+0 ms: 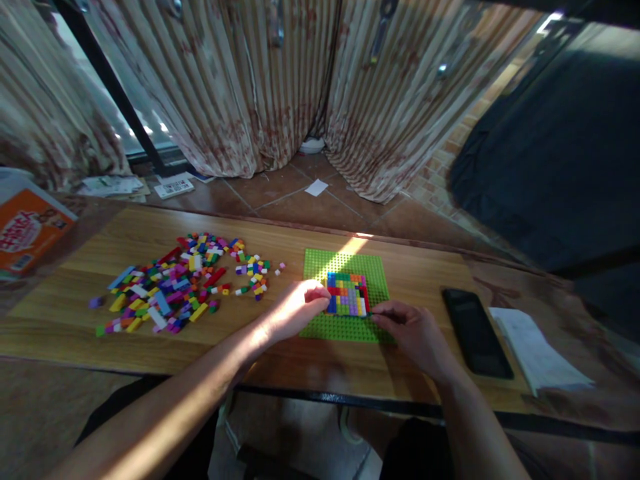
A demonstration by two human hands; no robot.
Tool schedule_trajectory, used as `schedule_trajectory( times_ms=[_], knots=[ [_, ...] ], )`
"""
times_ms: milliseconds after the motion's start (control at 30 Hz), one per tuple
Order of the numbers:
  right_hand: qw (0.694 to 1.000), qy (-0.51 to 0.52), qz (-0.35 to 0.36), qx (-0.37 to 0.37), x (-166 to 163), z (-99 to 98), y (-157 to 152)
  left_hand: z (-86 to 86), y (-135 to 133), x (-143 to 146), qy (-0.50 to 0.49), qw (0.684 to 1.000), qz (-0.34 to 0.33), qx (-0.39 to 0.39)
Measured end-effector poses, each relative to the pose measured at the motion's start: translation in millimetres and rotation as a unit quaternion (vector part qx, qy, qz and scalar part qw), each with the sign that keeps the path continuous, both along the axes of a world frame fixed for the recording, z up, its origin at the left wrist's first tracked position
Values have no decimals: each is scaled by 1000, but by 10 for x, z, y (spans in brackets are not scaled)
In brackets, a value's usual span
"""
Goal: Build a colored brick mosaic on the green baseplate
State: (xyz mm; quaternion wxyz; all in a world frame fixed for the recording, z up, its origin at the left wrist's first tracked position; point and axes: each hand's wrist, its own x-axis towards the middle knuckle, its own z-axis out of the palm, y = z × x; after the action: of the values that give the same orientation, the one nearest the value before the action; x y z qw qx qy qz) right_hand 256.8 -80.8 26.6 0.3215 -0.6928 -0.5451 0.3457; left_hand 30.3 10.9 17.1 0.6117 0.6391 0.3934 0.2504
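A green studded baseplate (310, 260) lies on the table, bearing a flat square of multicoloured toy bricks (345, 293). At that square's left edge is my left hand (300, 307), its thumb and index finger brought close together; whatever they hold, if anything, is too small to make out. My right hand (413, 330) pinches at the square's lower right corner, with a small dark green brick (369, 313) at its fingertips. Red and white bricks run along the square's right side, nearest that hand.
Loose bricks (165, 293) are heaped across the left of the wooden table (280, 240). To the right lie a black phone (475, 331) and white paper (537, 350). An orange-labelled box (33, 227) stands at far left. Striped curtains (280, 87) hang beyond.
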Motion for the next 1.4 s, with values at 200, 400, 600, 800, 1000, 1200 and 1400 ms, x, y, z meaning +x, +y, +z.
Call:
schedule_trajectory(
  times_ms=[200, 400, 600, 800, 1000, 1200, 1400],
  knots=[
    [1000, 19, 2, 20, -26, -16, 24, -33, 18, -3, 4, 1000, -6, 11],
    [999, 31, 7, 26, -26, -66, 41, -50, 19, -6, 4, 1000, -10, 20],
    [998, 54, 6, 18, 27, -61, 30, -29, 6, -5, 13, 1000, -11, 9],
    [996, 83, -6, 30, -5, -40, 51, -54, 13, -11, 19, 999, -20, 25],
    [994, 100, -27, 27, -23, -74, 78, -51, 14, -7, 21, 999, -12, 22],
    [993, 109, -26, 24, -26, -31, 82, -21, 5, -2, 23, 1000, -6, 9],
    [992, 115, -37, 22, -53, 5, 84, -3, 4, 0, 19, 1000, -3, 3]
  ],
)
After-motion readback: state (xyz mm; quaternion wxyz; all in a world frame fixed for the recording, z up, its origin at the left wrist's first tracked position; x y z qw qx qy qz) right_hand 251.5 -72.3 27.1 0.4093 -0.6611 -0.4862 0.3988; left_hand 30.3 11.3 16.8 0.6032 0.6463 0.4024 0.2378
